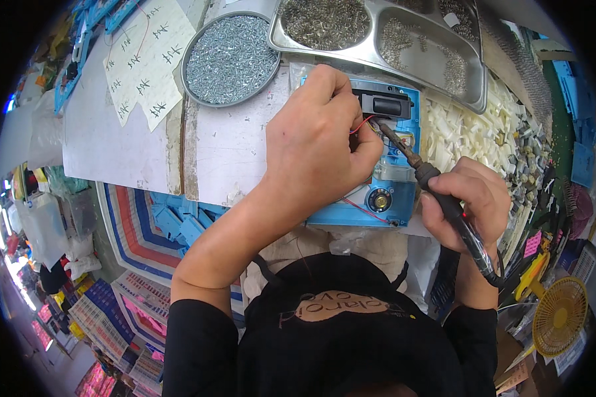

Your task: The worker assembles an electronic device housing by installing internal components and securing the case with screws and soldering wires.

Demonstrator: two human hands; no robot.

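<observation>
The blue plastic housing lay on the bench in front of you, partly beneath your left hand. Your left thumb and fingers were curled nearly together at a thin red wire, just below a black rectangular module in the housing; whether they pinched it, I could not tell. Your right hand was wrapped around the dark handle of a soldering iron, its tip just beside the wire and the module's lower edge. A small round speaker sat in the housing, below your left thumb. Beyond were a round dish of small silvery metal pieces and a compartmented metal tray. Black handwritten marks dotted a white sheet at upper left, and dark lettering crossed the tan patch on your black top.
</observation>
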